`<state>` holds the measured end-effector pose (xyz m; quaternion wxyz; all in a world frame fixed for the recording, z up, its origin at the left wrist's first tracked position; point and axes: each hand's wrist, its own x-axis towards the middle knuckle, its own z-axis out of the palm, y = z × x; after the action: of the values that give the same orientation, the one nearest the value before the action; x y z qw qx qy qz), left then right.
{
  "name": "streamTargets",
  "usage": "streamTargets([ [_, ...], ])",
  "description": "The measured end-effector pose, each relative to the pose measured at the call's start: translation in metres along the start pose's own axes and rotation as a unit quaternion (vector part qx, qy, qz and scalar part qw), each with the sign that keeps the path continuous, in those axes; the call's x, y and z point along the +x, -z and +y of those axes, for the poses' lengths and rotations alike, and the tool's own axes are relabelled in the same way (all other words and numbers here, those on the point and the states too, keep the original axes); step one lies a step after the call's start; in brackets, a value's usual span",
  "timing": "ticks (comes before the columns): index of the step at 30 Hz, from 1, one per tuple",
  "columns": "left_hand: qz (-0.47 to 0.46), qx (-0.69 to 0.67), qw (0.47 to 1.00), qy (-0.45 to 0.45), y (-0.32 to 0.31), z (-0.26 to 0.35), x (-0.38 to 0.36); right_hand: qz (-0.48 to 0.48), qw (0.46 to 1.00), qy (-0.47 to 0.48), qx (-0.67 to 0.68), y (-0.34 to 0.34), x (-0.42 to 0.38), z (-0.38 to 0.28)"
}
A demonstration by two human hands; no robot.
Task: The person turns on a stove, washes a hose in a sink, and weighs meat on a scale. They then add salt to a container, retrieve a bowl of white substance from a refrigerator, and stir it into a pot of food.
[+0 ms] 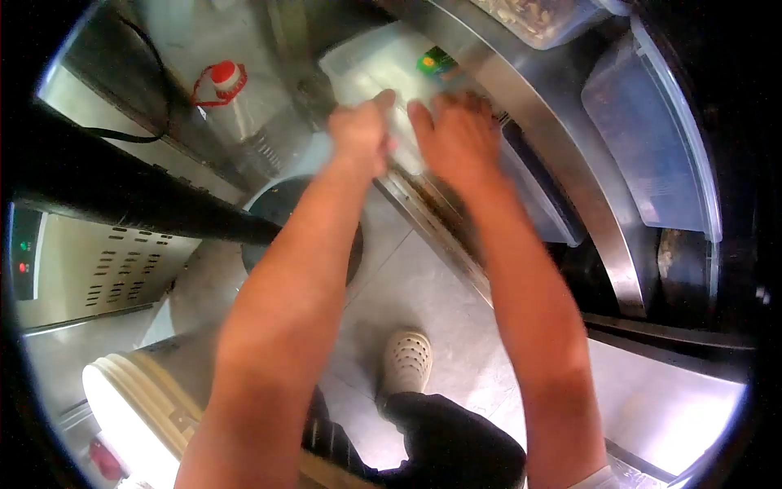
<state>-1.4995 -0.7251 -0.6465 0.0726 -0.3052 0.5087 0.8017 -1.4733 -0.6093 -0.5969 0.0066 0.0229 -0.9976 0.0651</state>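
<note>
A whitish, see-through plastic container (358,67) lies on a low shelf at the upper middle, with pale contents that are blurred. Toward its far right side shows a green label (436,62) with a yellow spot. My left hand (357,134) is at the container's near left side, its fingers curled in; what they hold is hidden. Stretched over the container's right part, my right hand (460,140) has its thumb and fingers apart. Whether it touches the container cannot be told.
Right of my hands curves a steel shelf edge (562,134), with a clear plastic bin (643,138) beyond it. A large bottle with a red cap (226,77) stands upper left. A black pole (147,187) crosses the left. A dark round bin (273,204) sits on the tiled floor.
</note>
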Motion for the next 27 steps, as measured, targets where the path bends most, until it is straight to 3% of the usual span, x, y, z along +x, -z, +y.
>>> streamTargets([
  [3, -0.033, -0.01, 0.999, 0.008, 0.008, -0.003, 0.016, 0.115, 0.982, 0.079, 0.129, -0.037, 0.054, 0.017],
  [5, -0.075, -0.009, 0.997, 0.025, 0.014, -0.001, 0.02, 0.12, 0.986, 0.07, 0.096, -0.046, 0.062, 0.012],
  [9, -0.049, -0.017, 0.998, 0.021, 0.013, -0.001, 0.012, 0.065, 0.995, 0.026, 0.071, -0.041, 0.058, 0.003],
  [12, -0.071, -0.029, 0.997, -0.004, 0.022, -0.015, -0.001, 0.154, 0.986, 0.06, 0.009, -0.06, 0.038, 0.005],
  [15, -0.109, -0.072, 0.991, -0.019, 0.032, -0.026, 0.007, 0.17, 0.982, 0.08, 0.009, -0.063, 0.034, 0.007],
  [18, -0.032, 0.095, 0.989, -0.105, 0.019, 0.006, -0.011, 0.088, 0.994, 0.02, 0.064, -0.034, 0.046, 0.007],
  [19, 0.027, 0.186, 0.956, -0.224, 0.016, 0.002, 0.001, 0.044, 0.992, -0.008, 0.116, -0.028, 0.051, 0.01],
  [21, 0.145, 0.347, 0.816, -0.44, 0.007, -0.013, 0.036, -0.023, 0.979, -0.045, 0.195, -0.02, 0.058, 0.019],
  [22, 0.175, 0.383, 0.784, -0.457, 0.0, -0.015, 0.04, -0.047, 0.972, -0.056, 0.223, -0.017, 0.06, 0.023],
  [25, 0.216, 0.405, 0.789, -0.408, -0.01, -0.014, 0.055, -0.03, 0.978, -0.073, 0.193, -0.02, 0.066, 0.02],
  [27, 0.197, 0.413, 0.792, -0.404, -0.009, -0.005, 0.069, -0.028, 0.979, -0.083, 0.185, -0.019, 0.067, 0.016],
])
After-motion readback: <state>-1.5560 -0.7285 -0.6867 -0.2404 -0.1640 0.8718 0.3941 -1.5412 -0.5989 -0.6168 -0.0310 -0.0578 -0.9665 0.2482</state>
